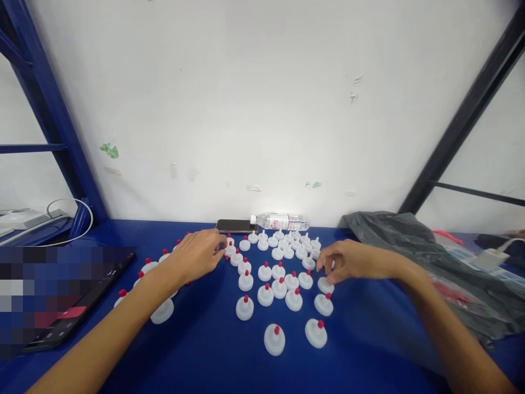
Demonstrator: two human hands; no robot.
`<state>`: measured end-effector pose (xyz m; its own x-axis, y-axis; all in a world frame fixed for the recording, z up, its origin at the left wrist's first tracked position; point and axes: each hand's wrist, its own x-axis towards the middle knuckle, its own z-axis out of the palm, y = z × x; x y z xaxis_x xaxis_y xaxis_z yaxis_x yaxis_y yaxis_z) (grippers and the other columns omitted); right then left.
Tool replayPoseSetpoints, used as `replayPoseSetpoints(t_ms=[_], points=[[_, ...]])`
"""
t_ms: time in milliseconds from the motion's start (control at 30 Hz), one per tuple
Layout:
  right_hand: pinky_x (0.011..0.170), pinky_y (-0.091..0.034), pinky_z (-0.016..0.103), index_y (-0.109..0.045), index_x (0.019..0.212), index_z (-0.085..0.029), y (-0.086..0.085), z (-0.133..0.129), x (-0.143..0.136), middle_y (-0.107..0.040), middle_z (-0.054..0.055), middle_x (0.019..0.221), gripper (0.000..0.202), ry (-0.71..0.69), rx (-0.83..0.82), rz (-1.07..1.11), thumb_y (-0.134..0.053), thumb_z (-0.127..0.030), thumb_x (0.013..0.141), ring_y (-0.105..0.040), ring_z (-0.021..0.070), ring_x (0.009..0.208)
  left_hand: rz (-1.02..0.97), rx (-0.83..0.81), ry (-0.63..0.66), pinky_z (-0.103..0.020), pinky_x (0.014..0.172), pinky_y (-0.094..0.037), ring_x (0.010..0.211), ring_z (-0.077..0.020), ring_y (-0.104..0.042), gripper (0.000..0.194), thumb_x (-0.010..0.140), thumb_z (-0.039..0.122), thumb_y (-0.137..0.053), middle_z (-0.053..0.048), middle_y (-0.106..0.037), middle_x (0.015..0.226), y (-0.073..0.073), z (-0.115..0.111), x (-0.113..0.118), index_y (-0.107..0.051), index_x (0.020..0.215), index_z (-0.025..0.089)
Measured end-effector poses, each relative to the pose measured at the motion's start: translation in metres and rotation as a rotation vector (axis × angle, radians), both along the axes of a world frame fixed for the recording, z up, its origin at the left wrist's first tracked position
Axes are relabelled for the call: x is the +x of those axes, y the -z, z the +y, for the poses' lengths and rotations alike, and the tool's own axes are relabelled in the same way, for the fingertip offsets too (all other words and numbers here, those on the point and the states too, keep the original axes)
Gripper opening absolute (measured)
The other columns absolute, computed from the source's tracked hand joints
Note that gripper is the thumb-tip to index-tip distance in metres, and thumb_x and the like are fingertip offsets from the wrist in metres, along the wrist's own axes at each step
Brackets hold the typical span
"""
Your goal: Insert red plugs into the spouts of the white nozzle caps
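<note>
My left hand [200, 254] hovers low over the blue table, fingers curled, just left of several white round nozzle caps with red tips. A small red tip shows under its fingertips; whether they grip anything is hidden. My right hand [350, 260] is bent down over a white nozzle cap [325, 285], thumb and fingers closed about its top, which they cover. In front stand more red-tipped caps, such as one white cap [274, 340] nearest me. Farther back is a cluster of white caps [289, 252] whose narrow spouts look bare. More caps [162, 312] lie beneath my left forearm.
A clear plastic bottle [287, 221] lies by the wall beside a dark phone [235, 225]. At left is a black tablet-like device [86, 306]. Grey plastic sheeting [381, 232] covers the right side. White cables and blue frame posts [61, 104] flank the table.
</note>
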<state>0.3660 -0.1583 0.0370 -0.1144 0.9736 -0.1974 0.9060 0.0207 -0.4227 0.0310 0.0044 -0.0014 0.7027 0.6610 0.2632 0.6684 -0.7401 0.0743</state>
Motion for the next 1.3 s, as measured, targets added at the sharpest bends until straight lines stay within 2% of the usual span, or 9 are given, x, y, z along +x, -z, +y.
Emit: replayPoseSetpoints(t_ms=[133, 233, 367, 567, 700, 867, 1100, 1200, 1300], points=[[0.064, -0.049, 0.029, -0.075, 0.093, -0.025, 0.001, 0.004, 0.020, -0.076, 0.002, 0.078, 0.026, 0.171, 0.182, -0.144, -0.061, -0.046, 0.088, -0.070, 0.0206, 0.071, 0.049, -0.023, 0.041, -0.030, 0.062, -0.041, 0.078, -0.0230, -0.068, 0.021, 0.085, 0.020, -0.053, -0.006, -0.074, 0.092, 0.011, 0.000, 0.004, -0.073, 0.087, 0.026], [0.063, -0.048, 0.030, -0.074, 0.099, -0.024, 0.009, 0.007, 0.036, -0.077, 0.002, 0.083, 0.024, 0.262, 0.202, -0.214, -0.071, -0.034, 0.077, -0.070, 0.0221, 0.071, 0.067, -0.030, 0.060, -0.029, 0.061, -0.039, 0.078, -0.0227, -0.068, 0.024, 0.084, 0.015, -0.051, -0.006, -0.074, 0.091, 0.014, 0.001, 0.005, -0.072, 0.085, 0.026], [0.063, -0.047, 0.029, -0.075, 0.089, -0.026, 0.024, 0.015, 0.042, -0.077, -0.001, 0.080, 0.021, 0.245, 0.160, -0.215, -0.075, -0.024, 0.068, -0.070, 0.0211, 0.070, 0.093, -0.039, 0.064, -0.029, 0.060, -0.038, 0.076, -0.0227, -0.068, 0.022, 0.085, 0.015, -0.051, -0.005, -0.074, 0.087, 0.013, 0.001, 0.005, -0.070, 0.078, 0.024], [0.063, -0.045, 0.030, -0.070, 0.075, -0.023, 0.023, 0.021, 0.028, -0.073, 0.000, 0.071, 0.005, 0.188, 0.209, -0.174, -0.066, -0.024, 0.078, -0.068, 0.0208, 0.068, 0.117, -0.040, 0.029, -0.029, 0.061, -0.039, 0.079, -0.0226, -0.068, 0.022, 0.084, 0.011, -0.050, -0.005, -0.074, 0.090, 0.011, -0.001, 0.005, -0.068, 0.079, 0.024], [0.074, -0.049, 0.032, -0.064, 0.088, -0.023, 0.015, 0.018, 0.020, -0.076, 0.004, 0.090, 0.016, 0.177, 0.320, -0.124, -0.057, -0.038, 0.091, -0.070, 0.0222, 0.083, 0.116, -0.040, -0.010, -0.031, 0.064, -0.041, 0.087, -0.0242, -0.069, 0.023, 0.086, 0.013, -0.050, -0.007, -0.074, 0.099, 0.007, 0.001, 0.003, -0.070, 0.087, 0.024], [0.071, -0.051, 0.031, -0.055, 0.098, -0.025, 0.017, 0.019, 0.006, -0.076, 0.005, 0.095, 0.019, 0.175, 0.403, -0.065, -0.048, -0.043, 0.098, -0.071, 0.0216, 0.081, 0.138, -0.032, -0.051, -0.032, 0.064, -0.040, 0.083, -0.0248, -0.067, 0.028, 0.091, 0.016, -0.046, -0.008, -0.071, 0.095, 0.002, 0.004, 0.000, -0.072, 0.082, 0.023], [0.083, -0.051, 0.036, -0.063, 0.105, -0.025, 0.023, 0.022, -0.011, -0.073, 0.005, 0.105, 0.022, 0.147, 0.498, -0.081, -0.050, -0.043, 0.099, -0.068, 0.0235, 0.096, 0.133, -0.048, -0.042, -0.031, 0.065, -0.041, 0.085, -0.0243, -0.068, 0.013, 0.089, 0.020, -0.059, -0.006, -0.071, 0.098, 0.015, 0.011, -0.001, -0.071, 0.083, 0.023], [0.088, -0.049, 0.040, -0.066, 0.110, -0.025, 0.026, 0.023, -0.020, -0.071, 0.006, 0.110, 0.026, 0.140, 0.539, -0.109, -0.052, -0.044, 0.100, -0.066, 0.0254, 0.101, 0.112, -0.052, -0.025, -0.030, 0.063, -0.039, 0.080, -0.0217, -0.067, 0.015, 0.088, 0.017, -0.058, -0.006, -0.071, 0.096, 0.019, 0.013, -0.001, -0.069, 0.079, 0.022], [0.092, -0.049, 0.039, -0.066, 0.110, -0.024, 0.031, 0.024, -0.035, -0.070, 0.006, 0.112, 0.026, 0.036, 0.642, -0.092, -0.050, -0.044, 0.102, -0.064, 0.0236, 0.105, 0.052, -0.054, -0.021, -0.030, 0.062, -0.040, 0.079, -0.0222, -0.068, 0.020, 0.094, 0.023, -0.052, -0.007, -0.072, 0.096, 0.016, 0.011, -0.001, -0.070, 0.087, 0.021]])
